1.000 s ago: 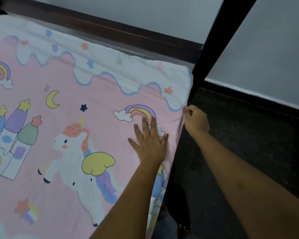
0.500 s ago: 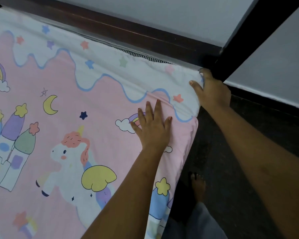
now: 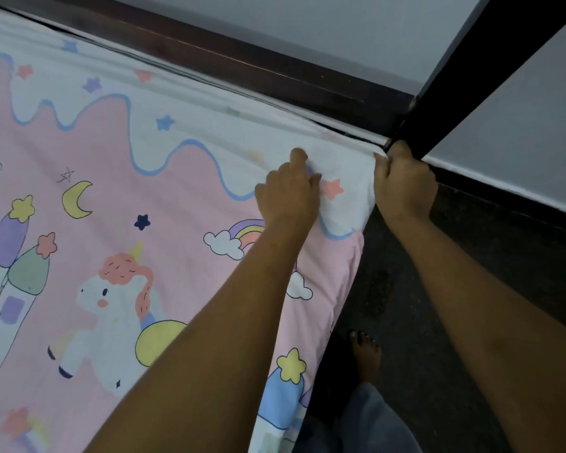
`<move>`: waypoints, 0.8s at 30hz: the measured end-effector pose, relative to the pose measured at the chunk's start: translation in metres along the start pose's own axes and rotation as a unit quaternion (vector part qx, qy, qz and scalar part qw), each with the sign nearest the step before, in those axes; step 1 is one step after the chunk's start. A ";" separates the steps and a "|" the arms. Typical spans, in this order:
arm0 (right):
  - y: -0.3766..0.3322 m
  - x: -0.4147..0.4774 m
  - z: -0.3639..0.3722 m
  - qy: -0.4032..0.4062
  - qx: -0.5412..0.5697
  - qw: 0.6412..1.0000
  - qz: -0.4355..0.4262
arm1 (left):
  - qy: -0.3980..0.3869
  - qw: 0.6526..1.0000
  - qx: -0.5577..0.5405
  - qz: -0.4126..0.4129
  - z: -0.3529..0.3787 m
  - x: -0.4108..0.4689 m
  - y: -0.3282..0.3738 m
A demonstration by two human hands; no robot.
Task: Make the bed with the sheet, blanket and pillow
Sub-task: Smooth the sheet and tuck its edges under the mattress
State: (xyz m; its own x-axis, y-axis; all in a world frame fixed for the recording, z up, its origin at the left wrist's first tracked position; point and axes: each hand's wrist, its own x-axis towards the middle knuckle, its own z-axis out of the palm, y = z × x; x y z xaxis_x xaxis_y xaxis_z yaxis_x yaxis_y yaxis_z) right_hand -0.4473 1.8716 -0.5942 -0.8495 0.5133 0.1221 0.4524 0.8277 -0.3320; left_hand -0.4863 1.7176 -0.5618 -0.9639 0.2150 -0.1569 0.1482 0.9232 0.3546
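At upper right, the right hand (image 3: 404, 184) grips the corner of one pink-and-white unicorn-print sheet (image 3: 144, 197); the left hand (image 3: 288, 194) pinches its border; dark floor (image 3: 422, 305) lies alongside.

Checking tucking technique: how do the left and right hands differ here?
The left hand sits on top of the sheet; the right hand is at its corner by the bedpost. The right hand's grip closes on the sheet's edge; the left hand's fingers are bent, grip unclear. Both touch the white border.

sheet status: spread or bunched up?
Spread. The sheet lies flat across the bed, faint creases at the far edge; right hand grips its corner, left hand rests on it.
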 end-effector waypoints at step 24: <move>0.037 -0.008 0.036 -0.078 0.504 0.771 0.381 | 0.120 0.965 -0.226 0.064 0.046 0.029 0.047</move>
State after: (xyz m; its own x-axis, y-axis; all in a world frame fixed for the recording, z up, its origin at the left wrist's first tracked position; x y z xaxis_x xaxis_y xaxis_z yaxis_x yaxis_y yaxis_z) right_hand -0.4338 1.8898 -0.6408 -0.4995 0.6654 -0.5547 0.4617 -0.3374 -0.8204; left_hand -0.4974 1.7817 -0.5920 -0.9754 0.1884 0.1145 0.2112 0.6490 0.7309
